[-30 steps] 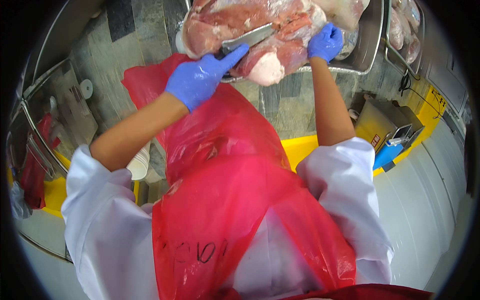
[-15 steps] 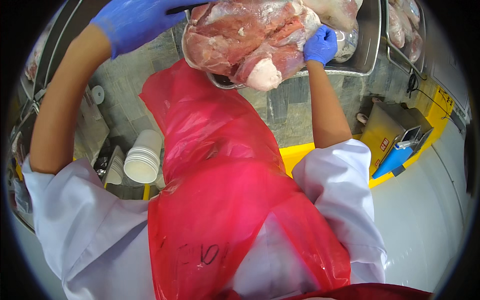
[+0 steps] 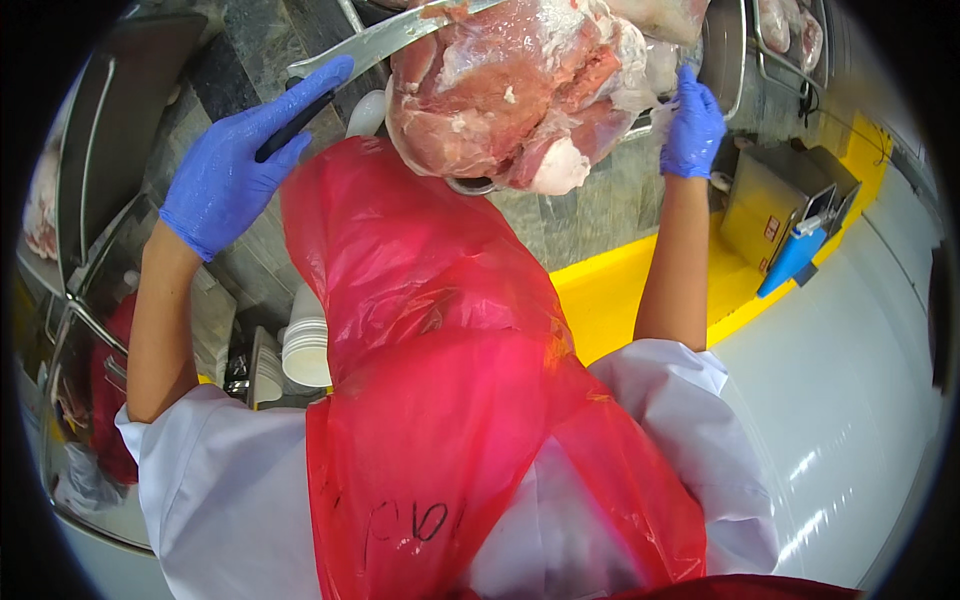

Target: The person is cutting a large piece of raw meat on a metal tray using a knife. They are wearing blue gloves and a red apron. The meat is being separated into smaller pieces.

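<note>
Compared with half a second earlier, the left grip (image 3: 225,183) is lower and farther inward, and the blade of the knife (image 3: 395,36) now shows across the meat (image 3: 490,105) at its upper left. This grip is closed about the black handle (image 3: 293,130). The right grip (image 3: 693,132) is shifted rightward from the meat's side, fingers bunched; how firmly they close, and on what, cannot be told. The meat overhangs a metal-rimmed tray's (image 3: 722,55) near edge. Dark handwriting (image 3: 410,522) marks the red apron (image 3: 445,400); a red label (image 3: 773,229), the grey container (image 3: 765,195). Beneath: tiled floor (image 3: 545,215), yellow ledge (image 3: 612,290).
</note>
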`<state>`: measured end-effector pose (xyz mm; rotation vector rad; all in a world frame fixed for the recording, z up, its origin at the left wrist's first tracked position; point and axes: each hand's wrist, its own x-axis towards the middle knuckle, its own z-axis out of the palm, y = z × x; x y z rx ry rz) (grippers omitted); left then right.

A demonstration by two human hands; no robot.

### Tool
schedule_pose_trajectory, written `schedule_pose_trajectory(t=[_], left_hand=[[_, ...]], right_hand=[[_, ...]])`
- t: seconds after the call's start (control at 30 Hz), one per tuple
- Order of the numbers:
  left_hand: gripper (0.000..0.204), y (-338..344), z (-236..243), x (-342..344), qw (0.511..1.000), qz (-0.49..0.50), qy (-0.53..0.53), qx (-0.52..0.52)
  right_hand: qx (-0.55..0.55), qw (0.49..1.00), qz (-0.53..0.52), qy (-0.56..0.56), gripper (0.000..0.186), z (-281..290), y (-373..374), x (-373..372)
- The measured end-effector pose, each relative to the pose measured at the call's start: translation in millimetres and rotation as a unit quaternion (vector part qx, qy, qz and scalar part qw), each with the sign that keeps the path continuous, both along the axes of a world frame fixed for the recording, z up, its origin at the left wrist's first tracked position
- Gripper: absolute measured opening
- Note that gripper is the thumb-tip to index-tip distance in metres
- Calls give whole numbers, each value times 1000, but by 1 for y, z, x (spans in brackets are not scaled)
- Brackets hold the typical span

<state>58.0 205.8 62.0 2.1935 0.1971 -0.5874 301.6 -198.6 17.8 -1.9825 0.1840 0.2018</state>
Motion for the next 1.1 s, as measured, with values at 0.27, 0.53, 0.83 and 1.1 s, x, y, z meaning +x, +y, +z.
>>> schedule_pose_trajectory(t=[0.27,0.53,0.83,1.1], left_hand=[[57,38,-1,20,993,-20,8,-113],[58,34,34,62,993,-81,26,-86],[59,6,61,37,996,-68,14,-54],[60,-25,111,8,999,-44,1,11]], right_hand=[[281,938,-68,192,25,122,25,-30],[-81,987,-89,103,30,80,0,-54],[-292,948,-112,59,51,-29,41,-144],[-274,962,-2,-15,35,-47,45,-144]])
